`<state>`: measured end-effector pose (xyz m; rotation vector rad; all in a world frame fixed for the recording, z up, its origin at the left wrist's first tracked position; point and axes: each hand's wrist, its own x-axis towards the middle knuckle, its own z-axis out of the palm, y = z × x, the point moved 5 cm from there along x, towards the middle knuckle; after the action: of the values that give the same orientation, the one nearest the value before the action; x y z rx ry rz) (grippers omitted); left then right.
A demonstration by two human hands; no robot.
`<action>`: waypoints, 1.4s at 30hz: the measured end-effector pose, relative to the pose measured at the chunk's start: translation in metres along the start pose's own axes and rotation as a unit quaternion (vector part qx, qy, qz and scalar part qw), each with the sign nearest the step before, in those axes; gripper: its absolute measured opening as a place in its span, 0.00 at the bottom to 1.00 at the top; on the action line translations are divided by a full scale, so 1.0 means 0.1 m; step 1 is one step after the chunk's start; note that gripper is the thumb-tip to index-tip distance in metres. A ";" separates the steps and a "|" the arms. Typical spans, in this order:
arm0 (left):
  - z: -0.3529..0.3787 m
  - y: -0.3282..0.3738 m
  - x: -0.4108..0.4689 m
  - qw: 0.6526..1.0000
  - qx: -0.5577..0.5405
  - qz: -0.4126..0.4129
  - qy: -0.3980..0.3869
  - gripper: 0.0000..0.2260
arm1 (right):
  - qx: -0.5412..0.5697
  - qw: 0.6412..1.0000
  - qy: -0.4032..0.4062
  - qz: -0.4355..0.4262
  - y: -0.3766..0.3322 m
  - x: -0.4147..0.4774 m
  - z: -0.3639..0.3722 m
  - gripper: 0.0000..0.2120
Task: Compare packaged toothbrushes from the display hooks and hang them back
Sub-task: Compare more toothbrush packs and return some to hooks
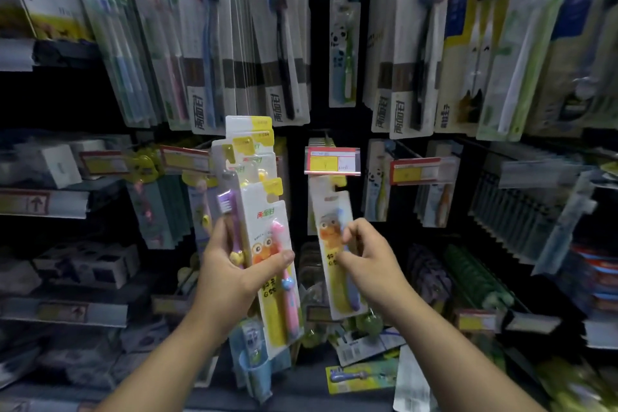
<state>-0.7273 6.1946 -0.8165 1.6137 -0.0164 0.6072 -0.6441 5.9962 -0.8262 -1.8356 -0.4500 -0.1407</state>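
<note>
Below the price tag (332,160), the left hand (230,274) grips several light, stiff packs (264,211), while the right hand (371,261) seemingly pinches the blue-brush pack (334,211) by its edge.

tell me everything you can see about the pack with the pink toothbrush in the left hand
The pink toothbrush pack is a white card, yellow lower down, with a yellow hang tab, a big-eyed cartoon face and a pink brush under clear plastic. It stands nearly upright, not hung, frontmost in a fan of packs gripped by the left hand, thumb across its front. The blue toothbrush pack pinched by the right hand is apart from it.
</note>
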 end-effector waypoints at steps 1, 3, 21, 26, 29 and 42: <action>0.00 -0.04 -0.01 1.000 0.012 0.001 -0.007 0.30 | 0.017 1.000 0.017 0.004 0.04 0.03 -0.03 0.13; 0.03 -0.14 -0.05 0.999 0.045 -0.003 -0.024 0.28 | 0.030 0.999 0.039 0.002 0.09 0.10 -0.08 0.12; 0.06 -0.78 0.10 0.963 0.125 -0.124 -0.204 0.33 | 0.018 0.990 0.129 0.043 0.38 1.26 0.20 0.15; 0.00 -0.90 0.08 0.955 0.093 -0.181 -0.215 0.37 | 0.041 0.985 0.161 0.042 0.47 1.25 0.25 0.12; -0.07 -0.98 0.09 0.962 0.051 -0.200 -0.178 0.39 | 0.016 0.986 0.152 0.067 0.50 1.25 0.25 0.06; -0.20 -1.05 0.19 0.968 -0.112 -0.225 -0.008 0.32 | 0.129 0.959 -0.197 0.157 0.31 0.32 0.94 0.09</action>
<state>-0.6810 6.2352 -0.9058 1.3412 0.2549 0.2285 -0.6159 6.0843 -0.8727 -1.6495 -0.4217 0.4882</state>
